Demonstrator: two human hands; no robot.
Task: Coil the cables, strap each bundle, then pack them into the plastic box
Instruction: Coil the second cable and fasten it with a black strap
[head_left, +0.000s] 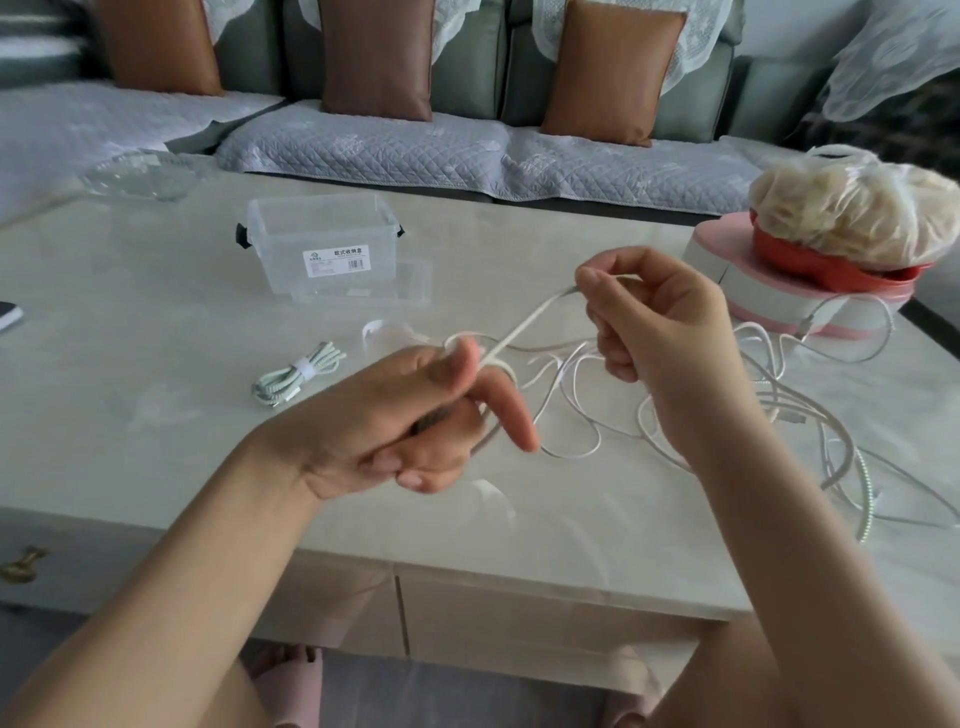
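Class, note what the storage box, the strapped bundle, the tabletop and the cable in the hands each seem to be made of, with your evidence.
Storage box: clear glossy plastic; the table shows through its walls.
Strapped bundle: woven-looking sheath, speckled texture; strap probably fabric.
Tabletop: polished stone or stone-look, faint veining, soft reflections.
Cable: smooth white jacket, likely plastic or rubber.

A grey-green sofa (467, 78) runs along the back, with three brown cushions (376, 57) upright on it, quilted grey covers (363, 150) on the seats and white lace (696, 47) over the backrests. In front stands a pale marbled tabletop (156, 338) — a brass handle (23, 564) shows below it.
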